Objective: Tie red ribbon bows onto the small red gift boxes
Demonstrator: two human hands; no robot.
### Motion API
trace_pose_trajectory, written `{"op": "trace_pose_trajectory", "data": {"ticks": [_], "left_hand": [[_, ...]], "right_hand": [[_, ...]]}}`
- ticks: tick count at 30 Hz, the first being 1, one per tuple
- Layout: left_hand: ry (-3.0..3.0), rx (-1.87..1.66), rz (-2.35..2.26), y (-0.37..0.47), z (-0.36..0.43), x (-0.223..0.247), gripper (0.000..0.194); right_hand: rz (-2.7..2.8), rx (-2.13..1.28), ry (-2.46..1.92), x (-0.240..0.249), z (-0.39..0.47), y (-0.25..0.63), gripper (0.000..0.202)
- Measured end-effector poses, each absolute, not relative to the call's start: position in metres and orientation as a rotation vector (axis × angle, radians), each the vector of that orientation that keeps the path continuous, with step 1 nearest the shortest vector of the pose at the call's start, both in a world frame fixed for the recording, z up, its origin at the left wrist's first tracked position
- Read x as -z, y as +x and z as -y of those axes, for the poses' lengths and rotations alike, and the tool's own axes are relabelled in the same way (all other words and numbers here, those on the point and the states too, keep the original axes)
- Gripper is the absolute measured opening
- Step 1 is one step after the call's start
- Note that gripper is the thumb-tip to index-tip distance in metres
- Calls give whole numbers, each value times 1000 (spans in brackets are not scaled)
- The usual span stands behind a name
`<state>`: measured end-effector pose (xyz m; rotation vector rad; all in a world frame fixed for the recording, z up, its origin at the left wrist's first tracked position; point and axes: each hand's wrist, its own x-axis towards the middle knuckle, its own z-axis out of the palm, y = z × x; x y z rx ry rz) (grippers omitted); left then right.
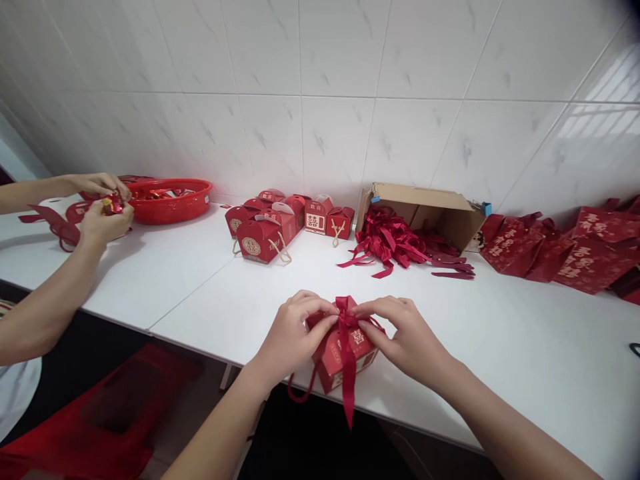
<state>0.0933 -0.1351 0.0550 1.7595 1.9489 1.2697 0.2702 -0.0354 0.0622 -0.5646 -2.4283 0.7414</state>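
Note:
Near the table's front edge stands a red gift box (333, 365) with gold print. A dark red satin ribbon (349, 363) is knotted in a bow on its top, one tail hanging down past the box front. My left hand (300, 333) pinches the bow's left side between thumb and fingers. From the right, my right hand (400, 333) pinches the other side of the bow. A red cord handle (304, 397) loops out at the box's lower left. My fingers partly cover the knot.
Against the tiled wall are several red gift boxes (265, 240), a cardboard box (450, 210) spilling red ribbons (390, 240), and red bags (520, 250) at right. At left, a co-worker's hands (107, 217) hold small shiny wrapped items beside a red basin (173, 210).

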Motion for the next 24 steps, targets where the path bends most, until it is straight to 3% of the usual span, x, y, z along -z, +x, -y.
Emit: {"op": "trace_pose_trajectory", "data": {"ticks": [3,10,16,20,24], "left_hand": [[1862,-1148,-1955,91,138,-61,13],[2024,-1006,-1873,84,136,-75,12],[2150,-859,-1879,77,136,-88,8],[2179,-804,-1911,74,135,-90,6],[2262,-707,-1889,72,133,-91,8]], "right_hand": [[2523,-581,-567,-77,40,278,16],[2611,-1016,-663,-100,23,269,44],[2500,-1292,-384,-82,4,239,23],[2435,-1217,-228,-80,7,245,13],[2540,-905,7,-76,9,254,36]]}}
